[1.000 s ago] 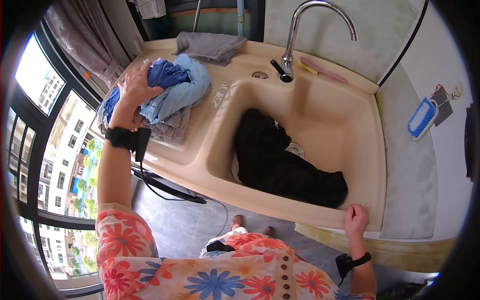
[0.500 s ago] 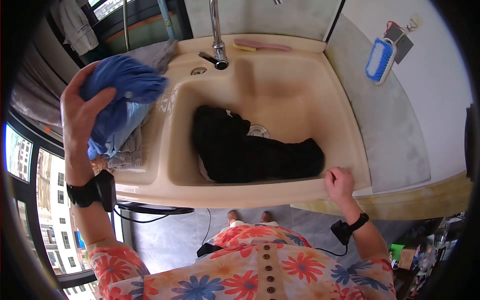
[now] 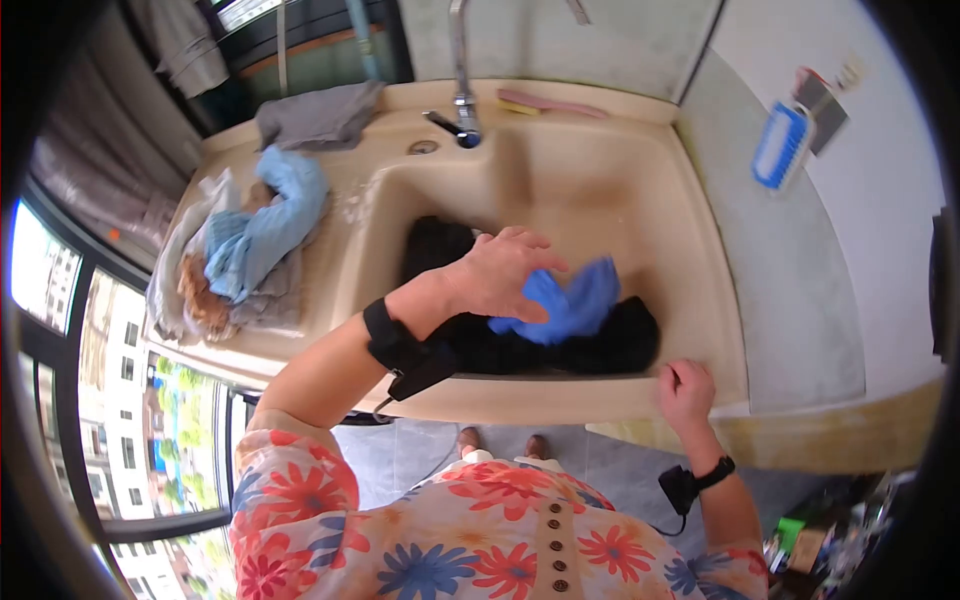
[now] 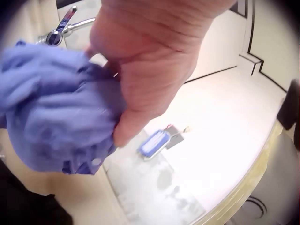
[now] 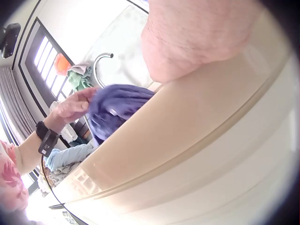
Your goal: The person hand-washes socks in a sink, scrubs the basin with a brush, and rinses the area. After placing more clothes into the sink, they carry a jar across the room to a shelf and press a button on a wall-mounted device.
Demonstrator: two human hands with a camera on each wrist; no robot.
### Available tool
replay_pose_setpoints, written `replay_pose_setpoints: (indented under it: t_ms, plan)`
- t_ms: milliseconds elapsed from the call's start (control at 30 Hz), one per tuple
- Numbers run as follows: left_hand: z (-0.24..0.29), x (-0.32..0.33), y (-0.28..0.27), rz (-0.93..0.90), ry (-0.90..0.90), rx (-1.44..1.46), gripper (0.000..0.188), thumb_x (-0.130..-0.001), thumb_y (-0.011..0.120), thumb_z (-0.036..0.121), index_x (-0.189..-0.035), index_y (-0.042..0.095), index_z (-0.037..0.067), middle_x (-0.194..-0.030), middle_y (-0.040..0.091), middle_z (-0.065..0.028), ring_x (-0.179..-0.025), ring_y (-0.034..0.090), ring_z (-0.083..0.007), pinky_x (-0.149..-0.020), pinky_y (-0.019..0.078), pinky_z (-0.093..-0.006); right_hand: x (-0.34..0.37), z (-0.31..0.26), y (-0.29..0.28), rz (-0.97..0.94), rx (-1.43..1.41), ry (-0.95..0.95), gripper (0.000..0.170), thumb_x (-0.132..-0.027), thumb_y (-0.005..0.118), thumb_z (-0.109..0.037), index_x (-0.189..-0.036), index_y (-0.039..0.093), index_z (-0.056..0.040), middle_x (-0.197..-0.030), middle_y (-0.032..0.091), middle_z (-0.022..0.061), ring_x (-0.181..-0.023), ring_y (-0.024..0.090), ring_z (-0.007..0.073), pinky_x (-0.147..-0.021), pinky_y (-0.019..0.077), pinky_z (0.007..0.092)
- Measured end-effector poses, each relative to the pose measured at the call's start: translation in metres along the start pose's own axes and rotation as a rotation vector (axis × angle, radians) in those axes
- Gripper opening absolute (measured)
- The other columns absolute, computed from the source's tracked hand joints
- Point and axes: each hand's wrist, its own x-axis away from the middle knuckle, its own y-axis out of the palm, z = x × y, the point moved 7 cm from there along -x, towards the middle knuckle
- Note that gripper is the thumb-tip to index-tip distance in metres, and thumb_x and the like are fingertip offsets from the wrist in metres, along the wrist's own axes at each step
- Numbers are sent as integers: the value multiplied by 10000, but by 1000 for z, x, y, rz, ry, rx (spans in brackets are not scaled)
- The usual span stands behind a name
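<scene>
In the head view, the left hand (image 3: 500, 275) is over the sink basin, its thumb and fingers around one side of a blue cloth (image 3: 585, 300). Seen from the left wrist, the thumb of the left hand (image 4: 150, 61) presses on the bunched blue cloth (image 4: 65, 108); its other fingers are mostly hidden. Below lies a black garment (image 3: 625, 340) along the basin's front. The right hand (image 3: 688, 392) rests with curled fingers on the front rim of the sink (image 3: 590, 395), at the right; in the right wrist view the hand (image 5: 197, 42) touches that rim (image 5: 159, 126).
Light blue clothing (image 3: 270, 225) and other garments lie on the left drainboard, with a grey cloth (image 3: 318, 115) behind. A faucet (image 3: 462, 100) rises at the back beside a pink-handled brush (image 3: 560, 103). A blue-and-white brush (image 3: 782, 145) hangs on the right wall.
The left hand has lifted the blue cloth from the drainboard pile and carried it right, over the black garment. The right hand stays on the rim.
</scene>
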Motion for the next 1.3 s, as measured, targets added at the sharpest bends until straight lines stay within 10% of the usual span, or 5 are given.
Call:
replay_pose_setpoints:
  t_ms: [400,533,633,700,1300]
  plan:
    - [-157,211,-138,115,-981,-854,731,-582,739,242,-1232,422,134,-1147,497,-121,-1145,418,-298,-938,285,-519,-7,-9,1,-117,6,19,76,-731,543,-80,-662,546,-48,-644,544,82,-642,523,266,-639,393,377]
    - [-167,217,-149,308,-901,-699,621,-597,710,229,-1169,494,124,-1056,584,-105,-1068,507,-226,-962,270,-472,-4,-4,2,-94,23,53,68,-730,547,-85,-668,547,-57,-650,551,82,-640,530,270,-640,393,377]
    - [-141,213,-179,590,-853,-432,556,-589,672,225,-1107,569,52,-838,643,-157,-780,617,-305,-713,477,-353,-2,-2,-2,-54,50,60,58,-727,551,-89,-672,548,-68,-657,560,81,-646,539,272,-641,392,379]
    - [-130,209,-191,717,-727,-62,516,-641,652,157,-1124,548,7,-855,643,-132,-805,596,-151,-747,457,-264,-5,-7,-1,-86,16,34,54,-721,557,-96,-672,549,-75,-663,567,77,-659,547,271,-639,391,380]
    - [33,-14,-89,271,-3,566,469,-612,640,-93,-1067,568,-3,-940,609,-63,-904,569,-170,-829,425,-272,-4,1,-6,-21,-26,51,63,-688,576,-98,-644,537,-74,-618,546,59,-624,543,248,-612,402,376]
